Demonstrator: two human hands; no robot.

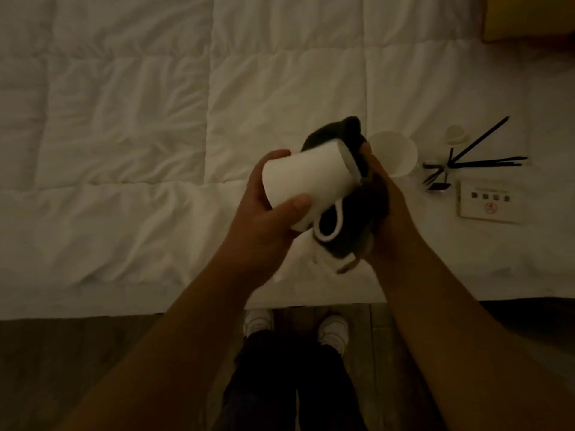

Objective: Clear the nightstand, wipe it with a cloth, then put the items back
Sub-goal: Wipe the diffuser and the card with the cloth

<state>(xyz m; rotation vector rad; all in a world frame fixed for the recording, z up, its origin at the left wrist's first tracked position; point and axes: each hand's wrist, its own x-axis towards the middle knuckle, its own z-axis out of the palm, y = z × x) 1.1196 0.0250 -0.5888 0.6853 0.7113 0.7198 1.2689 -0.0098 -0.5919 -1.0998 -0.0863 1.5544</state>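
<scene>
My left hand [267, 219] grips a white mug [308, 188] tipped on its side, base toward the left, handle hanging down. My right hand [384, 200] holds a dark cloth [351, 213] bunched against the mug's rim and handle. Both hands are above the white quilted bed [140, 150]. On the bed to the right lie a second white cup [395, 154], a small glass holder with black reed sticks [466, 160], a small round white lid [455, 135] and a flat white card [488, 203]. The nightstand is out of view.
A yellow pillow [529, 17] sits at the bed's far right corner. The bed edge runs across the lower frame, with dark wooden floor [77, 368] below. My legs and white shoes [295, 331] stand at the bed edge.
</scene>
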